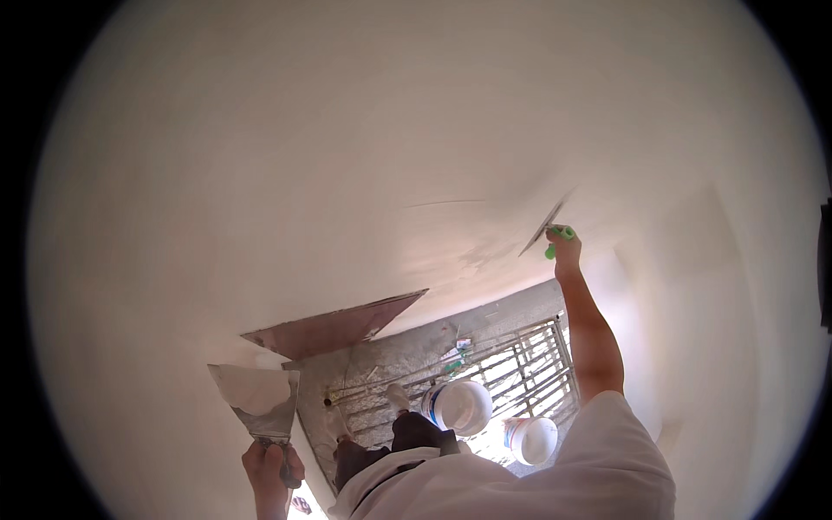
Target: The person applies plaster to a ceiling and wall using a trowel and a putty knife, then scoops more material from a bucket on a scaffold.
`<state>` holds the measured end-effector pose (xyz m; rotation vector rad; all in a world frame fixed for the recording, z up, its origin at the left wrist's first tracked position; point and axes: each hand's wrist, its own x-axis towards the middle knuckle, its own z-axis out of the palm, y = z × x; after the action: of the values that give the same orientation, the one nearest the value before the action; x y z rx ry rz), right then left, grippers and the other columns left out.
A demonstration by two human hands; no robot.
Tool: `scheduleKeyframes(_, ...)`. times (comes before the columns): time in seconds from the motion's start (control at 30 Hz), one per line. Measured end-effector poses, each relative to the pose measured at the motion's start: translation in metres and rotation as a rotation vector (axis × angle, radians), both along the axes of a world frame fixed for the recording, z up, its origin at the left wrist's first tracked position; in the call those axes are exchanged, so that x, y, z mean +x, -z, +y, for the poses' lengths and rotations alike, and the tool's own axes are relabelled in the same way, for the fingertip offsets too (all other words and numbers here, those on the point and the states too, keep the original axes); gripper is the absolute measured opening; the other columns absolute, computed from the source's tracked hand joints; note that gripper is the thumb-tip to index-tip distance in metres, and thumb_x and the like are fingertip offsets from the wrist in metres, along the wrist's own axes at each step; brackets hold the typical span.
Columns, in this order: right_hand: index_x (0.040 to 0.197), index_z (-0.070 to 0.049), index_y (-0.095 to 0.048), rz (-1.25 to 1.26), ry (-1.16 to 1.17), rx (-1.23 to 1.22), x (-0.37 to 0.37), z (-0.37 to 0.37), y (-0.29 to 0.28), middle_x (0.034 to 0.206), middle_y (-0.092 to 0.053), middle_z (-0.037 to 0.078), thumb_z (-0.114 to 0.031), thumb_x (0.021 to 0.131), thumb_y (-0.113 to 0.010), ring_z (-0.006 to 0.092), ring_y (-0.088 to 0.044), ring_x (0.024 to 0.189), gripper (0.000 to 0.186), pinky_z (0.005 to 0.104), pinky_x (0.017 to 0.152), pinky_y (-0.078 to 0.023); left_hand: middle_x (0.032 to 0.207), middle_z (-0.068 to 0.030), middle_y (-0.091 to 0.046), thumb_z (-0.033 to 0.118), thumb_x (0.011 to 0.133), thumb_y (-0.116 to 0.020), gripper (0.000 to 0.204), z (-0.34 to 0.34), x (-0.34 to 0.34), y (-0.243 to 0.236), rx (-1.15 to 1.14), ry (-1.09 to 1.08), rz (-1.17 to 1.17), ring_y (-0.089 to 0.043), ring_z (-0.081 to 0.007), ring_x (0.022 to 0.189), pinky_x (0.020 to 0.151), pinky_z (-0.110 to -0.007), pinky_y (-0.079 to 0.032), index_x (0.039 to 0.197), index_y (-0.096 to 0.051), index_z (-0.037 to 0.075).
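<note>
My right hand (565, 250) is stretched out to the right, gripping a green-handled trowel (544, 227) whose thin blade lies against the white plastered wall (347, 139). My left hand (270, 466) is low at the lower left, closed on the handle of a wide metal putty knife (258, 397) with a smear of white plaster on its blade. A large flat metal blade (334, 328) sticks out just above the putty knife.
Far below, two white buckets (459, 406) (530, 438) stand on a metal grid platform (529, 368) beside a grey concrete floor (407, 355). My feet (394, 399) and dark trousers show there. Another wall surface (711, 329) meets this one at the right.
</note>
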<state>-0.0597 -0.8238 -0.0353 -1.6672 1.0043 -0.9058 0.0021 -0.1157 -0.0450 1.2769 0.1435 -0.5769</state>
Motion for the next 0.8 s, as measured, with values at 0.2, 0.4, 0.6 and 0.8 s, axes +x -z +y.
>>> scheduleKeyframes(0.2,0.100,-0.001,-0.069,0.038,0.066,-0.544,-0.004,-0.123,-0.086,0.081,-0.067,0.007,-0.006,0.083,-0.065,0.0180,-0.061,0.075,0.018,0.0320,0.072,-0.048,0.059,-0.0079,-0.058,0.022,0.090,-0.063,0.027,-0.096,-0.017,-0.016,0.004,0.013,-0.037,-0.057,-0.0175,0.044,0.039,-0.029,-0.044,0.087,-0.056,-0.004)
scheduleKeyframes(0.4,0.106,-0.004,-0.067,0.160,0.082,-0.759,0.034,-0.117,-0.047,0.097,-0.069,0.016,-0.005,0.084,-0.062,0.0361,-0.065,0.091,0.023,0.0425,0.082,-0.051,0.060,-0.0078,-0.057,0.018,0.091,-0.058,0.019,-0.114,-0.009,-0.019,0.069,0.090,-0.019,-0.055,-0.0177,0.043,0.038,-0.030,-0.043,0.090,-0.054,-0.001)
scheduleKeyframes(0.6,0.105,-0.001,-0.062,0.097,-0.120,-0.626,0.075,0.009,0.047,0.098,-0.067,0.014,0.004,0.081,-0.058,0.0276,-0.066,0.093,0.025,0.0346,0.082,-0.050,0.060,-0.0109,-0.059,0.010,0.091,-0.051,0.016,-0.090,-0.013,-0.016,0.091,-0.022,0.044,-0.056,-0.0200,0.042,0.037,-0.032,-0.046,0.089,-0.056,-0.005)
scheduleKeyframes(0.8,0.103,0.000,-0.059,-0.175,-0.236,-0.288,0.161,0.210,0.085,0.091,-0.065,0.016,0.005,0.078,-0.058,0.0334,-0.065,0.086,0.025,0.0366,0.077,-0.051,0.062,-0.0111,-0.060,0.017,0.095,-0.053,0.023,-0.071,-0.008,-0.019,0.102,0.003,-0.047,-0.057,-0.0183,0.044,0.038,-0.030,-0.045,0.087,-0.056,-0.005)
